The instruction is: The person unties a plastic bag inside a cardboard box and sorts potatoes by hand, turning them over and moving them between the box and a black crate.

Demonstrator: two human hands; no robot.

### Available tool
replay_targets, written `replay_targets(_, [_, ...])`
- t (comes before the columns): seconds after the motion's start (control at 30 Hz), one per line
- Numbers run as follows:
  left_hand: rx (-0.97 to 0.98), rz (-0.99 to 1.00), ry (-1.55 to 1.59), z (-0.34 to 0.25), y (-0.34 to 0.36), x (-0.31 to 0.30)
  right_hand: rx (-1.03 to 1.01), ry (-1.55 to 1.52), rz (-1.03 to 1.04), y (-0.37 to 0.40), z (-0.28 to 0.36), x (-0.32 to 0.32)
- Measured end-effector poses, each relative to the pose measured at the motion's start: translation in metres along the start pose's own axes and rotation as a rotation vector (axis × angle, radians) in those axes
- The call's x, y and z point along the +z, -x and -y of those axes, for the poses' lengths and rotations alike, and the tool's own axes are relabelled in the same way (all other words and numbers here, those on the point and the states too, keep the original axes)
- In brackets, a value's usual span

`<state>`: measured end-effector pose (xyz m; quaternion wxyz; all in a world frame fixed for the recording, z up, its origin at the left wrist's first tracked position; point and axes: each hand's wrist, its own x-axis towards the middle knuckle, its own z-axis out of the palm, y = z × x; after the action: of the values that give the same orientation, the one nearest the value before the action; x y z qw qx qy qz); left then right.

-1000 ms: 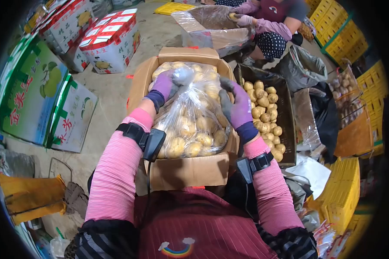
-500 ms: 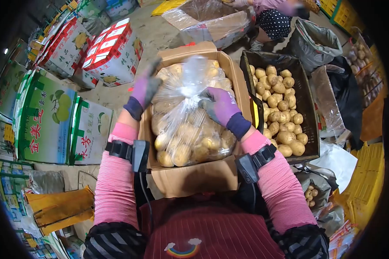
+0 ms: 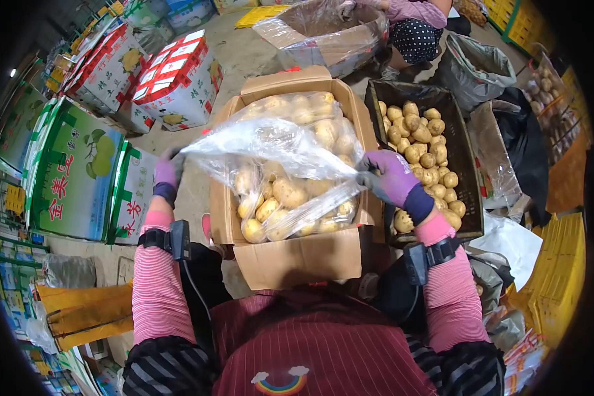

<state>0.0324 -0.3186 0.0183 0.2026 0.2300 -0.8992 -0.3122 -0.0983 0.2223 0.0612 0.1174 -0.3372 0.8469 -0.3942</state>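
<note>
An open cardboard box [image 3: 297,261] stands in front of me, filled with potatoes [image 3: 289,193] inside a clear plastic bag [image 3: 270,142]. The mouth of the bag is stretched sideways between my hands. My left hand [image 3: 169,170], in a purple and grey glove, is closed on the bag's edge, just beyond the left side of the box. At the right side of the box, my right hand [image 3: 391,177] grips the other end of the plastic. Folds of film cover the middle of the potatoes.
A dark crate [image 3: 470,171] of loose potatoes stands to the right. Behind are a plastic-lined carton [image 3: 323,43], a co-worker [image 3: 416,30] and a grey bag [image 3: 476,72]. Printed cartons [image 3: 79,175] and red-taped boxes [image 3: 179,79] stand at left, yellow crates [image 3: 561,270] at right.
My hands have moved apart, left and right. The bag's gathered neck has come undone and its plastic is now pulled wide across the box.
</note>
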Motion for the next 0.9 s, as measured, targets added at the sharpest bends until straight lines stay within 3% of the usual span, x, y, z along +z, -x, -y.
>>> replay_targets(0.03, [-0.178,-0.171,0.061,0.057,-0.001,-0.005,-0.002,0.071,0.081,0.01,-0.003,-0.006])
replay_targets(0.07, [-0.445,-0.175,0.223,0.119,-0.004,-0.015,0.093,0.128,0.19,0.019,-0.012,-0.011])
replay_targets(0.1, [-0.331,-0.28,0.059,0.124,0.018,-0.015,0.188,0.188,0.303,0.027,-0.02,-0.015])
replay_targets(0.17, [0.156,-0.233,-0.222,0.021,0.082,-0.018,0.303,0.282,0.357,0.035,-0.013,-0.021])
replay_targets(0.23, [0.455,-0.102,-0.317,-0.086,0.123,-0.002,0.156,0.3,0.005,0.04,0.001,-0.02])
replay_targets(0.27, [0.549,-0.02,-0.38,-0.127,0.14,0.01,-0.038,0.199,-0.113,0.032,0.008,-0.012])
replay_targets(0.37, [0.842,0.106,-0.442,-0.184,0.155,0.051,-0.364,0.122,-0.034,0.018,0.067,0.023])
replay_targets(0.4, [0.848,0.097,-0.435,-0.176,0.147,0.062,-0.373,0.221,0.044,0.015,0.074,0.041])
replay_targets(0.43, [0.772,0.23,-0.541,-0.162,0.137,0.081,-0.406,0.41,-0.048,0.012,0.057,0.076])
replay_targets(0.47, [0.689,0.361,-0.643,-0.156,0.132,0.091,-0.274,0.551,0.083,0.01,0.058,0.084])
replay_targets(0.5, [0.694,0.351,-0.633,-0.162,0.133,0.082,-0.136,0.687,0.215,0.009,0.059,0.085])
replay_targets(0.53, [0.744,0.381,-0.524,-0.171,0.135,0.061,-0.126,0.69,0.295,0.012,0.054,0.081])
replay_targets(0.57, [0.79,0.411,-0.419,-0.177,0.136,0.036,-0.121,0.688,0.376,0.016,0.049,0.075])
replay_targets(0.6, [0.893,0.37,-0.295,-0.182,0.148,0.007,-0.146,0.512,0.302,0.032,0.062,0.06])
replay_targets(0.63, [0.92,0.351,-0.212,-0.176,0.161,-0.014,-0.025,0.189,0.399,0.051,0.082,0.04])
replay_targets(0.7, [0.752,0.534,-0.217,-0.158,0.196,-0.061,0.181,-0.186,0.561,0.095,0.133,0.009])
replay_targets(0.73, [0.703,0.531,-0.229,-0.135,0.217,-0.075,0.256,-0.218,0.705,0.112,0.14,0.002])
replay_targets(0.77, [0.68,0.56,-0.232,-0.128,0.234,-0.091,0.021,-0.149,0.777,0.128,0.114,0.017])
replay_targets(0.83, [0.684,0.57,-0.286,-0.096,0.254,-0.113,-0.104,0.014,1.054,0.149,0.123,0.019])
replay_targets(0.9, [0.544,0.583,-0.613,-0.053,0.269,-0.118,0.118,0.165,1.151,0.17,0.115,0.036])
